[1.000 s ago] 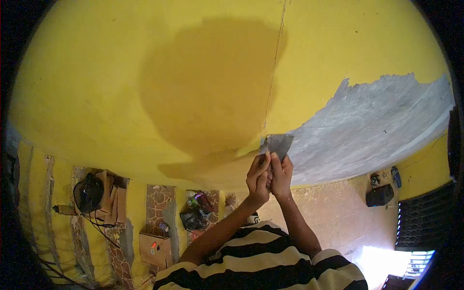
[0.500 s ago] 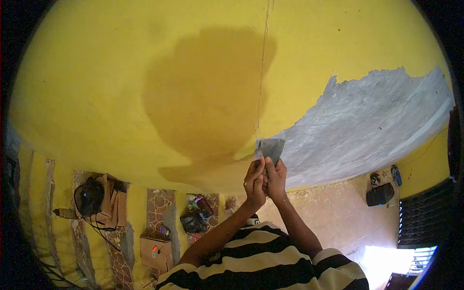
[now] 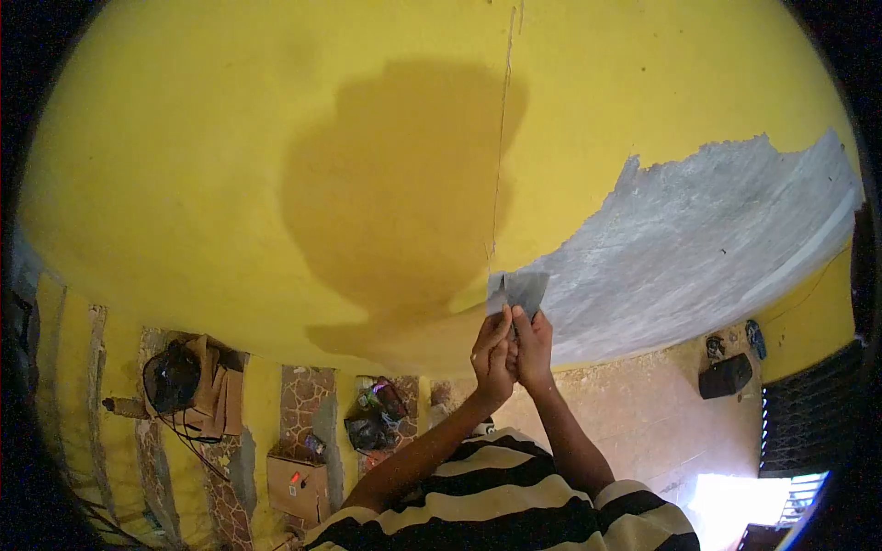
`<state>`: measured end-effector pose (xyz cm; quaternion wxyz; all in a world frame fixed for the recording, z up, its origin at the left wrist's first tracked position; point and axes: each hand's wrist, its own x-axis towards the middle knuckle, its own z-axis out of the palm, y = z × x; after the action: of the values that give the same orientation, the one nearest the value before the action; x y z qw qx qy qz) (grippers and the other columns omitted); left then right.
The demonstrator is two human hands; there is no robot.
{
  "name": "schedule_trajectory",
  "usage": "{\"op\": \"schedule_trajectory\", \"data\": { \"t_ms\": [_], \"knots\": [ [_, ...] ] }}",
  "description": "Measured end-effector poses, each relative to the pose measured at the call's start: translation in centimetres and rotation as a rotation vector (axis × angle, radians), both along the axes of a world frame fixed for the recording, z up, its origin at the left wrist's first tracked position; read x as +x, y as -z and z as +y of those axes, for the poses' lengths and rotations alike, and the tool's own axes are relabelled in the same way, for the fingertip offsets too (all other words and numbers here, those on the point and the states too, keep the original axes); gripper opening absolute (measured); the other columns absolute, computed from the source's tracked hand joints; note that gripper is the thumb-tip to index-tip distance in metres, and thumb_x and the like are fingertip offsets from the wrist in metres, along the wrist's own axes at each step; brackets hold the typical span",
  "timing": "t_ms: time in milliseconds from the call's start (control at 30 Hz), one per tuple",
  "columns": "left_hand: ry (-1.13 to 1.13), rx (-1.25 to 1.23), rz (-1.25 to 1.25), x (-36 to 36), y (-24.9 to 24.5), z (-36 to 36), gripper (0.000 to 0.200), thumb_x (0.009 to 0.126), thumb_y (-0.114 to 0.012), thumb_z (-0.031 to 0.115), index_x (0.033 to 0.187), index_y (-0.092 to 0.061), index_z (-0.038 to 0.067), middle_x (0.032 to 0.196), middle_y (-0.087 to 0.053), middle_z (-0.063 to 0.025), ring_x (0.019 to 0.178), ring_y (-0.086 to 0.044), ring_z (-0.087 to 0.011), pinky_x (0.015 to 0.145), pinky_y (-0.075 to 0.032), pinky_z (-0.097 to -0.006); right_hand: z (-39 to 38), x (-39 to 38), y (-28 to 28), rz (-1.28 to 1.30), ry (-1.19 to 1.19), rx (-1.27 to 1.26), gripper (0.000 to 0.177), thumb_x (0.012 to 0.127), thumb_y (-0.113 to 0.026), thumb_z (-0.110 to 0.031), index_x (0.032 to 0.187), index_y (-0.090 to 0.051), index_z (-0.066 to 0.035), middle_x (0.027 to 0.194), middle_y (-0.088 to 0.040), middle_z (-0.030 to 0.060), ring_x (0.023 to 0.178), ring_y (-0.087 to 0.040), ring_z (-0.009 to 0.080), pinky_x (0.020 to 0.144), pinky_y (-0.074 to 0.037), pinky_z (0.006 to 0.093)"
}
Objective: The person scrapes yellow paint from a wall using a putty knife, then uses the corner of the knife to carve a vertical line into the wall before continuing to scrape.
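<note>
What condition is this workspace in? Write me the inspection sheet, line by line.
Surface: yellow wall, with a thin crack and a large grey patch lacking yellow paint.
Things in use: scraper, blade at the patch's lower left edge.
Clutter: cardboard boxes, black plastic bag.
Hands: left hand and right hand together grip the scraper.
Cables: dark cable beside the left box, loosely strung; its ends are unclear.
Surroundings: floor, dark metal grille, bright opening.

No readable text or labels (none legible anywhere).
</note>
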<state>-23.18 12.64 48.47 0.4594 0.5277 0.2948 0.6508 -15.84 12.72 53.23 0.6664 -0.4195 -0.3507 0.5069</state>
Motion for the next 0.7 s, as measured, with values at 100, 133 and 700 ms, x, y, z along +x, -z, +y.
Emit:
{"op": "schedule_trajectory", "data": {
  "t_ms": [100, 133, 700],
  "knots": [
    [-0.023, 0.099, 0.045, -0.1, -0.2, 0.7, 0.043, 0.098, -0.040, 0.023, 0.133, -0.051, 0.001, 0.126, -0.054, -0.0162, 0.097, -0.051, -0.0195, 0.085, -0.040, -0.0311, 0.3, 0.1, 0.3, 0.030, -0.016, -0.018, 0.014, 0.099, -0.051, -0.019, 0.094, -0.054, -0.007, 0.068, -0.049, -0.0062, 0.055, -0.040, 0.0020, 0.048, -0.033, 0.0205],
    [-0.049, 0.188, 0.115, -0.3, -0.4, 0.9, 0.041, 0.100, -0.038, 0.022, 0.136, -0.049, 0.005, 0.122, -0.055, -0.0134, 0.076, -0.051, -0.0110, 0.070, -0.044, -0.0249, 0.4, 0.0, 0.3, 0.003, 0.022, -0.005, 0.014, 0.099, -0.051, -0.019, 0.093, -0.054, -0.007, 0.065, -0.048, -0.0065, 0.053, -0.038, 0.0018, 0.047, -0.032, 0.0203],
    [-0.022, 0.082, 0.038, 0.0, -1.3, 0.8, 0.044, 0.097, -0.041, 0.025, 0.129, -0.053, -0.002, 0.126, -0.054, -0.0168, 0.109, -0.055, -0.0250, 0.093, -0.042, -0.0334, 0.4, 0.4, -0.1, 0.059, 0.001, -0.049, 0.013, 0.097, -0.054, -0.018, 0.089, -0.053, -0.008, 0.068, -0.051, -0.0059, 0.054, -0.041, 0.0016, 0.046, -0.032, 0.0205]
  ]
}}
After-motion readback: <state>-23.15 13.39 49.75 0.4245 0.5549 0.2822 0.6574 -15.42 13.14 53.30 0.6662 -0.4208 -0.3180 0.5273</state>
